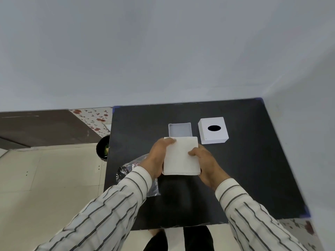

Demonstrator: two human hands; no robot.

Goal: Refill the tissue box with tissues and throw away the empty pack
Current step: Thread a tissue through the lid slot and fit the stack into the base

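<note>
A white stack of tissues [181, 156] is held above the black table, gripped on both sides. My left hand [157, 158] clasps its left edge and my right hand [204, 160] clasps its right edge. Just beyond the stack stands the open white tissue box base [179, 129], with nothing inside it. To its right lies the white box lid [213, 130] with a dark oval slot. The crumpled plastic tissue pack [132, 169] lies on the table under my left wrist, partly hidden by the sleeve.
The black table [253, 169] sits in a wall corner, with walls behind and to the right. A dark round bin [103, 147] stands on the floor off the table's left edge. Pale floor tiles lie to the left.
</note>
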